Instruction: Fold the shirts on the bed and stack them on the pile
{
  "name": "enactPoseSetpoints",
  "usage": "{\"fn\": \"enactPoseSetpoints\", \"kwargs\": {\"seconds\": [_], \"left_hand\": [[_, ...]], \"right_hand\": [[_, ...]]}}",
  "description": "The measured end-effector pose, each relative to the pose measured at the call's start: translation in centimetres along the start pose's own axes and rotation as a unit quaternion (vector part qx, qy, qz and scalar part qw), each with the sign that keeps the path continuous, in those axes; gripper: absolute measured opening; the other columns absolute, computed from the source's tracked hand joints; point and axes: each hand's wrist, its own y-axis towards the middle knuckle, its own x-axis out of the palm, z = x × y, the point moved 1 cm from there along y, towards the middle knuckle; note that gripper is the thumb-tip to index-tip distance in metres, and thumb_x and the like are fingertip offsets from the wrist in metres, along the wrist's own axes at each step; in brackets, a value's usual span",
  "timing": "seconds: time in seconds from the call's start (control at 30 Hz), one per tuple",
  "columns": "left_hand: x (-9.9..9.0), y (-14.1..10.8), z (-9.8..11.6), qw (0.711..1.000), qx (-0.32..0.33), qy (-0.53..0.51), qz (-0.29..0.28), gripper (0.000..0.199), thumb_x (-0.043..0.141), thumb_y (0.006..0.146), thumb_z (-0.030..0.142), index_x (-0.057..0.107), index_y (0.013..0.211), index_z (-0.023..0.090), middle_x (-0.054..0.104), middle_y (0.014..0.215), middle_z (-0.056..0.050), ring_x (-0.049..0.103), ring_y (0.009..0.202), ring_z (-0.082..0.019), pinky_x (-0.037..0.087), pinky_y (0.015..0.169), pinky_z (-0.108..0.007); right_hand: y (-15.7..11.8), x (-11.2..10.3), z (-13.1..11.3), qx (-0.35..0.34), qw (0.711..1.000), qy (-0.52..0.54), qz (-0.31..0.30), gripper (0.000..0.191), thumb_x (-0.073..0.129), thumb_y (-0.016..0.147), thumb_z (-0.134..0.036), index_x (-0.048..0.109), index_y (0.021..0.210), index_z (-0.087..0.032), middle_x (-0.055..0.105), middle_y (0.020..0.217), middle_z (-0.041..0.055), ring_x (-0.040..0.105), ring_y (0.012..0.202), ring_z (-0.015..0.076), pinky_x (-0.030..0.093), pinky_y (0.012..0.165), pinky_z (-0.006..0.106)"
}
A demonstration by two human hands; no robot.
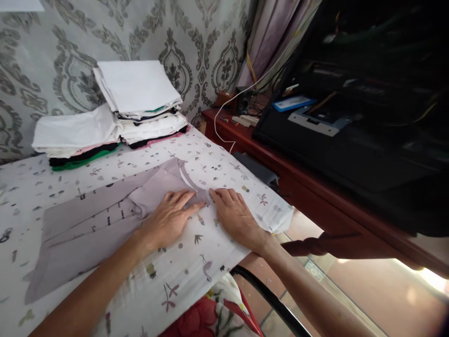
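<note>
A mauve T-shirt (87, 243) lies on the patterned white cloth, its sides folded inward in long overlapping layers. Small dark print shows along the middle, and a sleeve is folded over near the top. The neckline points right, with a paler strip inside it. My left hand (171, 217) rests on the shirt's upper part by the neckline, fingers spread and thumb stretched out. My right hand (235, 213) lies palm down just right of the collar, its fingertips at the collar's edge. Its fingers are extended and slightly bent; the thumb is mostly hidden.
Two stacks of folded clothes, a taller stack (140, 89) and a lower stack (77, 131), stand at the back against the patterned wall. On the right, a red-brown wooden desk (294, 182) carries a large black screen (368, 154). A white cable (219, 112) hangs over its edge.
</note>
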Motion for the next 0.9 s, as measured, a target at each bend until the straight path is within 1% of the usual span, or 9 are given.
{"fn": "enactPoseSetpoints", "kwargs": {"seconds": [0.07, 0.13, 0.23, 0.3, 0.37, 0.47, 0.6, 0.8, 0.9], "left_hand": [[-0.1, 0.0, 0.0, 1.0, 0.002, 0.004, -0.003, 0.062, 0.04, 0.088, 0.001, 0.051, 0.144, 0.023, 0.046, 0.149, -0.015, 0.044, 0.134, -0.031, 0.037, 0.106, -0.051], [-0.1, -0.1, 0.0, 1.0, 0.004, 0.014, -0.007, 0.062, 0.039, 0.088, 0.0, 0.051, 0.144, 0.022, 0.046, 0.149, -0.015, 0.044, 0.134, -0.031, 0.037, 0.106, -0.05], [0.0, -0.1, 0.0, 1.0, 0.005, 0.029, -0.008, 0.061, 0.038, 0.089, 0.0, 0.051, 0.144, 0.022, 0.047, 0.148, -0.015, 0.043, 0.134, -0.03, 0.037, 0.105, -0.049], [0.0, -0.2, -0.1, 0.999, 0.006, 0.032, -0.007, 0.061, 0.038, 0.089, 0.0, 0.051, 0.144, 0.023, 0.047, 0.148, -0.014, 0.043, 0.135, -0.03, 0.037, 0.105, -0.048], [0.1, -0.2, -0.2, 1.0, 0.008, 0.029, -0.007, 0.06, 0.038, 0.09, 0.001, 0.051, 0.144, 0.023, 0.047, 0.148, -0.014, 0.043, 0.135, -0.03, 0.036, 0.106, -0.048], [0.2, -0.2, -0.2, 1.0, 0.007, 0.018, -0.009, 0.058, 0.037, 0.09, 0.002, 0.052, 0.143, 0.022, 0.047, 0.148, -0.015, 0.042, 0.135, -0.03, 0.036, 0.106, -0.049], [0.1, -0.2, -0.2, 1.0, 0.01, 0.011, -0.009, 0.058, 0.037, 0.091, 0.003, 0.051, 0.144, 0.021, 0.047, 0.148, -0.016, 0.041, 0.136, -0.031, 0.036, 0.106, -0.05], [0.0, -0.2, -0.2, 0.999, 0.006, 0.026, -0.02, 0.057, 0.037, 0.092, 0.004, 0.051, 0.144, 0.022, 0.046, 0.149, -0.015, 0.042, 0.136, -0.03, 0.035, 0.107, -0.048], [0.1, -0.2, -0.2, 0.999, 0.001, 0.033, -0.024, 0.06, 0.038, 0.091, 0.003, 0.049, 0.146, 0.024, 0.044, 0.151, -0.013, 0.041, 0.136, -0.029, 0.034, 0.107, -0.047]], "right_hand": [[-0.1, -0.1, -0.8, -0.005, 0.999, -0.043, -0.016, 0.053, 0.043, 0.088, -0.005, 0.05, 0.139, -0.014, 0.057, 0.127, 0.0167, 0.049, 0.11, 0.0314, 0.043, 0.093, 0.045], [0.1, -0.6, -1.4, -0.014, 0.997, -0.072, -0.037, 0.05, 0.042, 0.089, -0.005, 0.052, 0.137, -0.012, 0.058, 0.122, 0.0171, 0.049, 0.105, 0.0311, 0.044, 0.089, 0.044], [0.4, -1.2, -1.8, -0.029, 0.994, -0.089, -0.054, 0.047, 0.041, 0.09, -0.005, 0.052, 0.135, -0.012, 0.058, 0.119, 0.0169, 0.048, 0.102, 0.0304, 0.044, 0.084, 0.042], [0.5, -1.4, -1.9, -0.032, 0.994, -0.09, -0.055, 0.047, 0.04, 0.09, -0.004, 0.051, 0.135, -0.013, 0.058, 0.119, 0.0168, 0.048, 0.103, 0.0303, 0.044, 0.083, 0.041], [0.4, -1.3, -1.9, -0.029, 0.994, -0.087, -0.057, 0.047, 0.038, 0.091, -0.004, 0.049, 0.136, -0.012, 0.057, 0.12, 0.0173, 0.047, 0.104, 0.0305, 0.044, 0.084, 0.042], [0.4, -1.1, -1.9, -0.018, 0.995, -0.079, -0.065, 0.047, 0.037, 0.091, -0.003, 0.049, 0.136, -0.01, 0.056, 0.12, 0.0174, 0.046, 0.105, 0.0306, 0.045, 0.084, 0.042], [0.5, -1.0, -1.9, -0.011, 0.994, -0.078, -0.077, 0.047, 0.038, 0.091, -0.003, 0.049, 0.135, -0.012, 0.056, 0.121, 0.0161, 0.045, 0.107, 0.0306, 0.045, 0.087, 0.042], [0.6, -1.1, -2.1, -0.003, 0.992, -0.079, -0.098, 0.049, 0.038, 0.09, -0.003, 0.048, 0.138, -0.01, 0.056, 0.124, 0.0165, 0.046, 0.109, 0.0307, 0.047, 0.088, 0.042], [0.5, -1.5, -1.9, -0.006, 0.993, -0.064, -0.096, 0.05, 0.039, 0.089, -0.002, 0.05, 0.137, -0.012, 0.056, 0.125, 0.0162, 0.047, 0.111, 0.0306, 0.048, 0.089, 0.042]]}}
